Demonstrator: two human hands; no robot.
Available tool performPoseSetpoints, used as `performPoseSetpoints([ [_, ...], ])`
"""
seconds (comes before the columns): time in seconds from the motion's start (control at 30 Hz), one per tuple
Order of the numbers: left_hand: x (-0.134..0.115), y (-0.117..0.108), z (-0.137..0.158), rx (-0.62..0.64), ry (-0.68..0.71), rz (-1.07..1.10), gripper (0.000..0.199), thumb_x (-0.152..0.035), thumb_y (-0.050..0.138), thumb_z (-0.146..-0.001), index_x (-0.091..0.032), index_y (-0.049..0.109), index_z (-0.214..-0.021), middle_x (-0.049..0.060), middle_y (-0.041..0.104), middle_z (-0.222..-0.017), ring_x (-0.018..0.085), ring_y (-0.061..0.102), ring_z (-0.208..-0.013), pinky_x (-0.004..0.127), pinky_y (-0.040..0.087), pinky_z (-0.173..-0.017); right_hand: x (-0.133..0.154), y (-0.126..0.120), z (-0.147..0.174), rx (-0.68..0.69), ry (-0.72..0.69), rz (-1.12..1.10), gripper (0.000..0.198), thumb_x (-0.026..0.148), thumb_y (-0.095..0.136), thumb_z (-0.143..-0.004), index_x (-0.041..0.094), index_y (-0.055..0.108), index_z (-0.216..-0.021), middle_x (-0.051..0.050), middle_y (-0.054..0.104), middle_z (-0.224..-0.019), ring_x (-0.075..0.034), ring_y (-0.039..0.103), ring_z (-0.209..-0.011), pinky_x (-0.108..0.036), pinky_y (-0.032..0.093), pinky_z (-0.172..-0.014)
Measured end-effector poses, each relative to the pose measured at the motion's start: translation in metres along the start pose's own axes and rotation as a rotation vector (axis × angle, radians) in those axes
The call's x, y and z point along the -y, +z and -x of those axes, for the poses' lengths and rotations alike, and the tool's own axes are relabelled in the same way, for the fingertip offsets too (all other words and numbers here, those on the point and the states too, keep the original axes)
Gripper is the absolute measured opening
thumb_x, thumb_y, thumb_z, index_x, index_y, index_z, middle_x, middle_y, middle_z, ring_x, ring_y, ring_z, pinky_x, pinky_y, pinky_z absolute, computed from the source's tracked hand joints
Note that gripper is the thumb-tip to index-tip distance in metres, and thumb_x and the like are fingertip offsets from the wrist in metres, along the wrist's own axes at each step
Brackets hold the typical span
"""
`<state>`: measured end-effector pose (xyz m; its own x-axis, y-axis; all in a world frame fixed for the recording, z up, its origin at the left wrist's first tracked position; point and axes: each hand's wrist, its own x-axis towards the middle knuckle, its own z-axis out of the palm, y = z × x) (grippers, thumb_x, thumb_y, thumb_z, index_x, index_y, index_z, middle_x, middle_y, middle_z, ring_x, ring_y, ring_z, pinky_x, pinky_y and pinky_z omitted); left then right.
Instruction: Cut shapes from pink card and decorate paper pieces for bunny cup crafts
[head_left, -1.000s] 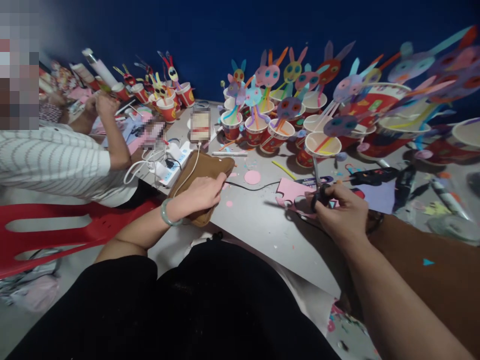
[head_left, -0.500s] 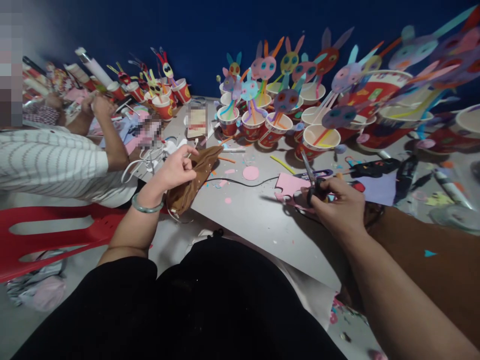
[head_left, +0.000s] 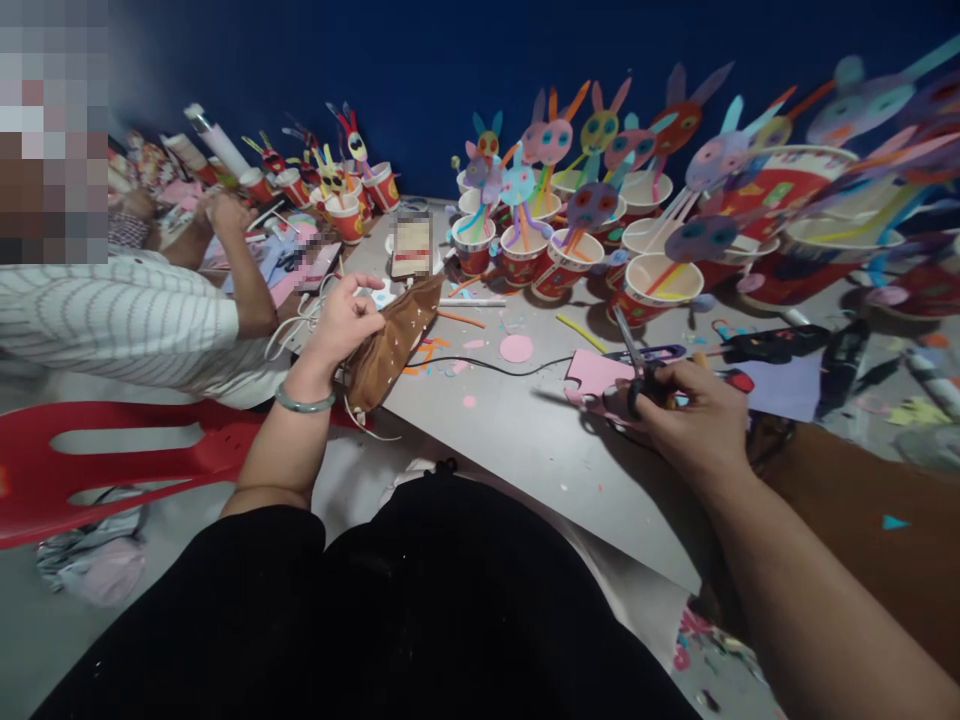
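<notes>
My right hand (head_left: 701, 420) holds a pair of scissors (head_left: 636, 350) by its black handles, blades pointing up and away over the table. Under and beside the scissors lies a pink sheet (head_left: 594, 372) with rounded cut-outs. My left hand (head_left: 346, 325), a bangle on its wrist, is raised over a brown pouch (head_left: 396, 350) dotted with white specks. Its fingers are curled in towards the thumb; whatever they pinch, if anything, is too small to make out. A pink paper disc (head_left: 516, 348) rests on the table between my hands.
Paper cups (head_left: 568, 262) holding colourful rabbit-like figures crowd the back. A phone (head_left: 412, 248) lies behind the pouch. A black cable (head_left: 495, 368) crosses the table among paper scraps. On the left, another person's arm (head_left: 251, 280) reaches over the table, near a red chair (head_left: 150, 455).
The view has shifted, so most things appear slightly further right. My left hand has dipped a little towards the pouch. My right hand keeps its hold on the scissors.
</notes>
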<state>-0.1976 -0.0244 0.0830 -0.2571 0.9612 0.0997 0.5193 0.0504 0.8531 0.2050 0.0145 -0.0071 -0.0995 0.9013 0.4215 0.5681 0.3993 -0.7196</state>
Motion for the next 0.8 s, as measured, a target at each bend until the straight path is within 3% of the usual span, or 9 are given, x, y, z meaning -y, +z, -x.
performPoseSetpoints([
  [0.37, -0.002, -0.001, -0.006, -0.034, 0.002, 0.018, 0.038, -0.007, 0.059, -0.065, -0.021, 0.051, -0.1, -0.01, 0.046, -0.054, 0.007, 0.042, -0.046, 0.019, 0.029, -0.05, 0.0, 0.001, -0.001, -0.006, -0.019, -0.022, 0.02, 0.027, 0.066, -0.063, 0.024, 0.047, -0.059, 0.0, 0.051, -0.058, -0.014, 0.042, -0.057, -0.029, 0.034, -0.054],
  [0.57, -0.002, 0.005, -0.006, 0.008, 0.021, 0.043, 0.04, -0.006, 0.057, -0.064, -0.02, 0.052, -0.101, -0.009, 0.049, -0.054, 0.007, 0.041, -0.047, 0.019, 0.028, -0.049, 0.001, 0.0, -0.001, 0.01, 0.012, -0.015, 0.022, 0.027, 0.067, -0.062, 0.024, 0.046, -0.058, 0.001, 0.05, -0.057, -0.014, 0.04, -0.057, -0.029, 0.035, -0.056],
  [0.8, -0.003, 0.014, -0.007, 0.045, 0.018, 0.062, 0.036, -0.007, 0.057, -0.067, -0.019, 0.053, -0.1, -0.01, 0.044, -0.051, 0.006, 0.037, -0.044, 0.019, 0.027, -0.048, -0.001, 0.0, -0.001, 0.007, -0.052, -0.031, 0.022, 0.027, 0.066, -0.064, 0.023, 0.046, -0.057, 0.001, 0.048, -0.056, -0.014, 0.04, -0.055, -0.029, 0.033, -0.053],
])
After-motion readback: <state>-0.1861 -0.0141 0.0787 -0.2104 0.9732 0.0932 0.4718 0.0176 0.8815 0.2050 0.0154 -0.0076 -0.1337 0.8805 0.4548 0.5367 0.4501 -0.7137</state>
